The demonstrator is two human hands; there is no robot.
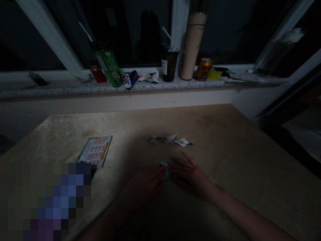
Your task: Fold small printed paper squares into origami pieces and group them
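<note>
Both my hands rest low on a tan table [225,134] in dim light. They meet at a small folded piece of printed paper [165,171]. My left hand [144,185] pinches its left side with the fingertips together. My right hand [190,174] holds its right side, with the outer fingers stretched flat on the table. Three more small folded paper pieces [170,139] lie in a row a little beyond my hands.
A printed leaflet [95,151] lies on the table at the left. The stone window sill [62,87] behind holds a green bottle [109,65], a dark cup [169,65], a tall beige tube [192,47], a can [203,69] and wrappers. A blurred patch covers the lower left.
</note>
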